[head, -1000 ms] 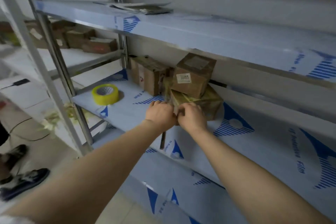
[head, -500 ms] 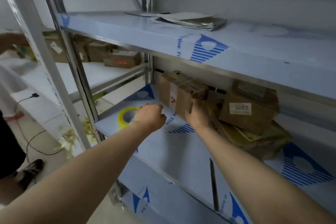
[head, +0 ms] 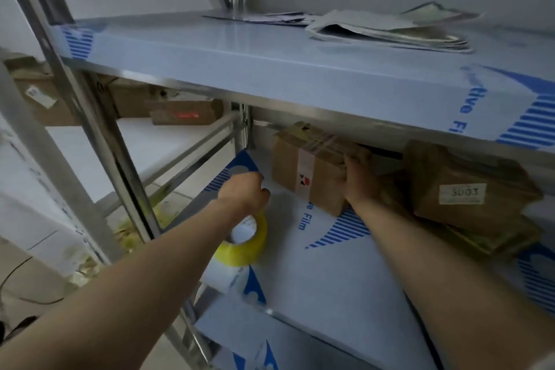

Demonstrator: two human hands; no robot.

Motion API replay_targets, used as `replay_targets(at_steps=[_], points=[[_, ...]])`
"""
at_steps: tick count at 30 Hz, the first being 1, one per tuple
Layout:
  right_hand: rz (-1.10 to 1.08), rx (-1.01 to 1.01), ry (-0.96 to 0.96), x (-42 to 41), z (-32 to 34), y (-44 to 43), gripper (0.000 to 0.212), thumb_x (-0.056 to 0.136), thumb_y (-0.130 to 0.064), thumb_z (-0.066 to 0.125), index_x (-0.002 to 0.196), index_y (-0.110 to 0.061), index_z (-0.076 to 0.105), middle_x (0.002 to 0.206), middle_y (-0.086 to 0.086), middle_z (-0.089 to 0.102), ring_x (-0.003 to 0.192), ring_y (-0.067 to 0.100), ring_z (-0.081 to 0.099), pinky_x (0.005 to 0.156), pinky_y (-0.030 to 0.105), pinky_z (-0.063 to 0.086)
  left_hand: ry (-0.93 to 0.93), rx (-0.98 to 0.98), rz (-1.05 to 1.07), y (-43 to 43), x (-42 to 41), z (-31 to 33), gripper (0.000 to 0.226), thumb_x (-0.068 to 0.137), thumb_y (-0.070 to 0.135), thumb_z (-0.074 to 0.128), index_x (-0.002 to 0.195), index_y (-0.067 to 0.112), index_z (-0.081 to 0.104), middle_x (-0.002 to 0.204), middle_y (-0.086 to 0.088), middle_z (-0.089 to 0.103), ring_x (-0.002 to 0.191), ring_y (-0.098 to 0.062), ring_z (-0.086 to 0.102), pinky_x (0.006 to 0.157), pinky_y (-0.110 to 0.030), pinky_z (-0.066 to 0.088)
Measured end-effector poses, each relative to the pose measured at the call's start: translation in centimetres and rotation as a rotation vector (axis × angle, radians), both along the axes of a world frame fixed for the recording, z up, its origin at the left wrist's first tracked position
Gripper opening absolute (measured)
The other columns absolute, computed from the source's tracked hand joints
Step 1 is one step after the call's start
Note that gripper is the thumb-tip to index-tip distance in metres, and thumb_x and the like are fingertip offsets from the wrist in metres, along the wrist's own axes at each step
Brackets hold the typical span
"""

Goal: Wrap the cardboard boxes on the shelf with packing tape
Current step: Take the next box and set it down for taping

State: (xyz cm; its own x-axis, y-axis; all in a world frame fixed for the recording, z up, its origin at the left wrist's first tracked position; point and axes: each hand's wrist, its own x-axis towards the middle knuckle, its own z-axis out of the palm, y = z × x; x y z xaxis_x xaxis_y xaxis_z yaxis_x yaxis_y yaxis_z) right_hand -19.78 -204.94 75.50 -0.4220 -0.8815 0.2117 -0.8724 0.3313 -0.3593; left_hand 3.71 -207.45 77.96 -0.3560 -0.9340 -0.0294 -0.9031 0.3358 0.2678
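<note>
A brown cardboard box [head: 303, 168] with a white label strip stands at the back left of the middle shelf [head: 324, 273]. My right hand [head: 357, 179] grips its right end, fingers curled over the top corner. A yellow roll of packing tape [head: 244, 242] sits tilted near the shelf's left front edge. My left hand [head: 244, 192] is right over it, fingers curled down onto its upper rim. To the right, a box with a "3003" label [head: 468, 186] rests on a tape-wrapped box [head: 495, 239].
The upper shelf [head: 240, 51] hangs low over the boxes and carries a stack of papers [head: 390, 30]. A slanted metal upright [head: 99, 135] stands to the left. More boxes [head: 183, 112] sit on the neighbouring rack. Tape scraps [head: 132, 228] litter the floor.
Both hands left the tape-wrapped box. The right hand moved left to the labelled box and took hold of it; the left hand went down onto the tape roll, which now sits tilted.
</note>
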Motion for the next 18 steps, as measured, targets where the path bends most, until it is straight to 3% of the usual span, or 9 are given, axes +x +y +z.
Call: replay_targets(at_steps=[3,7,12,15,17,18], points=[[-0.051,-0.002,0.006,1.4,-0.2,-0.3,0.038,0.097,-0.028,0.044,0.133,-0.020,0.039,0.144,0.011,0.032,0.122,0.033,0.046,0.091,0.039,0.042,0.035,0.064,-0.097,-2.4,0.3,-0.6,0.038,0.093,0.029,0.049,0.123,0.008,0.058,0.121,-0.013,0.061,0.109,-0.028,0.057,0.092,-0.041,0.049],[-0.102,-0.013,-0.011,5.1,1.6,-0.1,0.041,0.094,-0.029,0.050,0.132,-0.016,0.044,0.139,0.015,0.043,0.120,0.033,0.049,0.095,0.043,0.046,0.049,0.132,-0.177,-4.7,1.4,-0.8,0.035,0.093,0.028,0.049,0.112,0.001,0.061,0.109,-0.021,0.063,0.099,-0.034,0.059,0.083,-0.041,0.052],[-0.270,-0.129,-0.330,8.3,5.4,1.5,0.040,0.093,-0.038,0.054,0.125,-0.014,0.051,0.124,0.010,0.057,0.111,0.028,0.055,0.092,0.040,0.046,0.147,0.154,-0.174,-5.7,2.5,0.3,0.029,0.096,0.016,0.043,0.116,-0.003,0.054,0.113,-0.025,0.061,0.102,-0.038,0.058,0.082,-0.040,0.049],[-0.382,-0.266,-0.524,9.5,6.0,4.1,0.040,0.091,-0.032,0.060,0.124,-0.010,0.055,0.123,0.009,0.058,0.111,0.028,0.055,0.095,0.037,0.045,0.155,0.119,-0.189,-5.9,2.4,1.4,0.029,0.101,0.009,0.035,0.121,-0.002,0.053,0.126,-0.019,0.055,0.115,-0.033,0.052,0.078,-0.028,0.044],[-0.459,-0.360,-0.664,10.1,5.8,6.1,0.041,0.089,-0.027,0.063,0.125,-0.008,0.057,0.123,0.011,0.060,0.111,0.029,0.056,0.098,0.038,0.045,0.148,0.080,-0.206,-5.8,2.6,2.2,0.026,0.102,0.003,0.029,0.107,-0.003,0.054,0.127,-0.018,0.055,0.117,-0.030,0.051,0.068,-0.020,0.037],[-0.502,-0.397,-0.732,10.3,5.7,7.1,0.043,0.088,-0.026,0.065,0.127,-0.008,0.056,0.123,0.010,0.060,0.111,0.029,0.057,0.098,0.038,0.046,0.129,0.075,-0.198,-6.0,2.6,2.6,0.025,0.102,0.001,0.028,0.102,-0.002,0.052,0.127,-0.019,0.054,0.117,-0.030,0.050,0.072,-0.020,0.038]])
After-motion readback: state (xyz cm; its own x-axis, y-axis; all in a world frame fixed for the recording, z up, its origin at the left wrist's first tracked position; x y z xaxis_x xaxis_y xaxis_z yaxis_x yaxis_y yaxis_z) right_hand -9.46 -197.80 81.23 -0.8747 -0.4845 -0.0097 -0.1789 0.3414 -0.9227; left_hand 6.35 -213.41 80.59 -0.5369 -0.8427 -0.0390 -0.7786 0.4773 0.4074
